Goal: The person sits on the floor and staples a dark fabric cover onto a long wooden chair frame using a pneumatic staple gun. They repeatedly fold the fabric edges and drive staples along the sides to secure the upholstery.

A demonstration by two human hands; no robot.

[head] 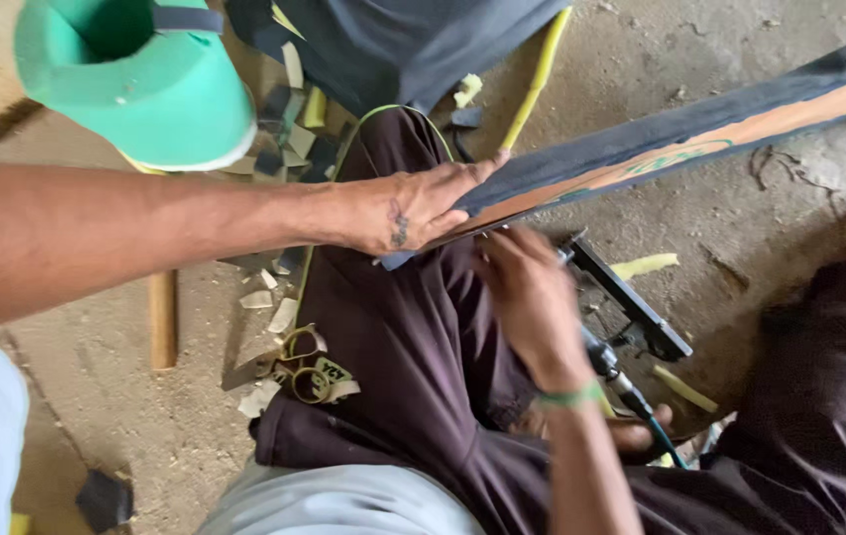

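A long flat strip [690, 134], black along the top and orange below, runs from the upper right down onto my raised knee in dark brown trousers [393, 327]. My left hand [413, 208] reaches in from the left and lies over the strip's near end, fingers along the top and holding it against the knee. My right hand [527, 287] is just below that end, fingers curled by the strip's lower edge. It is blurred, and what it holds is hidden. A green band [571, 396] circles the right wrist.
A black tool [631, 302] with a teal cord lies on the concrete floor by my right leg. A green foam form [135, 79] stands top left. Foam scraps [289, 357], a wooden stick [162, 317], a yellow strip [537, 74] and dark cloth [393, 40] lie around.
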